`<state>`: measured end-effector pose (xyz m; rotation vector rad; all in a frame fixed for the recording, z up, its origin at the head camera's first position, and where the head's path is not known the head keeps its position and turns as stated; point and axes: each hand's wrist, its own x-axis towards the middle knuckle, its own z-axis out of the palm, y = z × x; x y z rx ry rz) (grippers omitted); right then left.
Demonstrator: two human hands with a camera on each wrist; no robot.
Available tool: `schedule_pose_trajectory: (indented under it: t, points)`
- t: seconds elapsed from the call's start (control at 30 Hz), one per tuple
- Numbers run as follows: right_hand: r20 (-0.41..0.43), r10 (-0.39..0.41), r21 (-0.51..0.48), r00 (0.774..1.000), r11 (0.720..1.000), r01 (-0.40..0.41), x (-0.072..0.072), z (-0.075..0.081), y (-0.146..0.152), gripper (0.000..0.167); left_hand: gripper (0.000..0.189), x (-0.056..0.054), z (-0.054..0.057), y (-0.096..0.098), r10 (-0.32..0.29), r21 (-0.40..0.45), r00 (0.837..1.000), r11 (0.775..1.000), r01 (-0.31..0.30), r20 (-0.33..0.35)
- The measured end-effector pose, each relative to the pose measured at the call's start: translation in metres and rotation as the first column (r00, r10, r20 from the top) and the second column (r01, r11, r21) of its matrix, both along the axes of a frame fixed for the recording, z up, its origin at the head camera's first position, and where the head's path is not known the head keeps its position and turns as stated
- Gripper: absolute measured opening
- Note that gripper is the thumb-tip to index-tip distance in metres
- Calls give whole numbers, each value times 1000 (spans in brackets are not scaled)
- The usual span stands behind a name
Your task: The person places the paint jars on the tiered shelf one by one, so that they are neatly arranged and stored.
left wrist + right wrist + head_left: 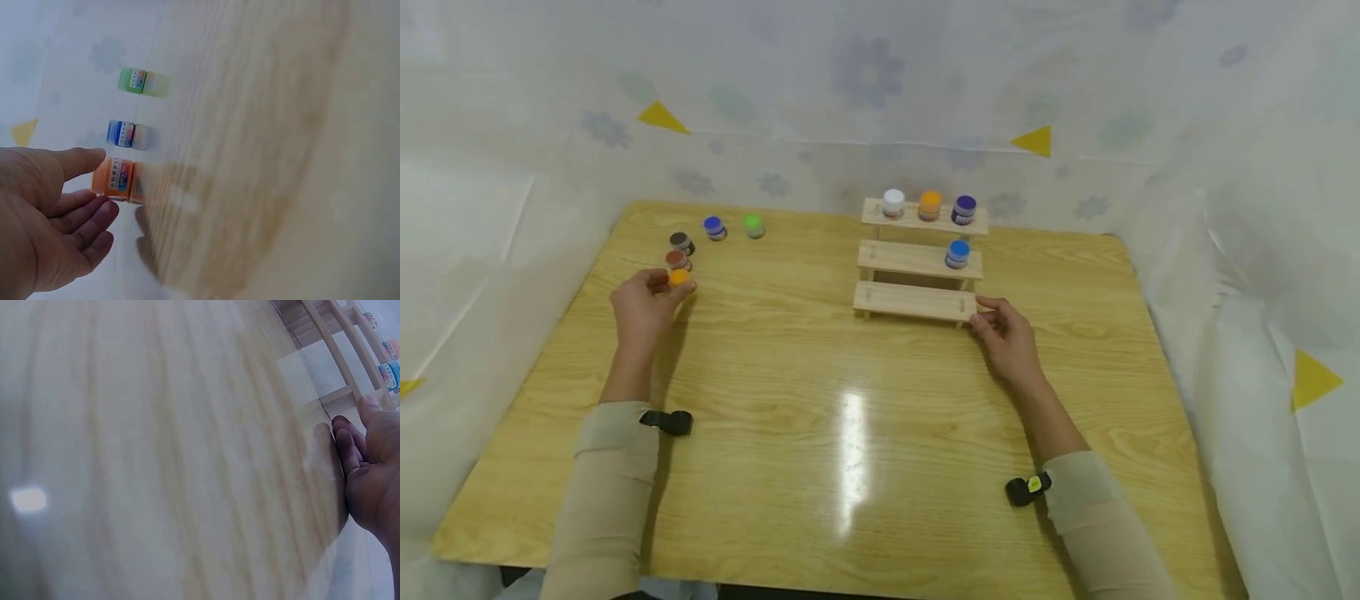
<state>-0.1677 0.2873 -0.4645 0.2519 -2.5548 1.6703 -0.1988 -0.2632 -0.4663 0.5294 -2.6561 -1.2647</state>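
On the left of the table, my left hand (643,308) has its thumb and fingers on either side of an orange paint jar (679,277). In the left wrist view that orange jar (114,177) stands upright on the tabletop, thumb tip at one side of it and fingertips at the other. My right hand (1011,342) holds the right end of the lowest step of a wooden display stand (913,301), thumb in front and fingers behind. The right wrist view shows the thumb against the edge of the stand (340,347).
Behind the left hand stand brown (676,260), black (681,242), blue (715,227) and green (754,225) paint jars. The stand's top step carries white (893,203), orange (929,205) and purple (964,210) jars; a blue jar (957,254) sits on its middle step.
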Motion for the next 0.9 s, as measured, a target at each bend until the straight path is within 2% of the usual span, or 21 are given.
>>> schedule_pose_trajectory:
  t: [0.27,0.5,0.7,0.9]
  points:
    - [-8,-7,0,1000,1000,7,-1,0,0,37,56,-8,-5,-1,-13,-53,1000,998,12,-12]
    - [-19,-7,7,1000,1000,7,-1,-1,1,36,55,-6,-5,5,-14,-70,1000,997,14,3]
    - [-28,-12,22,1000,1000,13,-1,-1,1,37,52,-2,2,23,-46,-55,999,997,45,-21]
    - [-15,-17,2,1000,1000,17,0,0,0,37,48,0,10,50,-136,-89,988,988,130,-68]
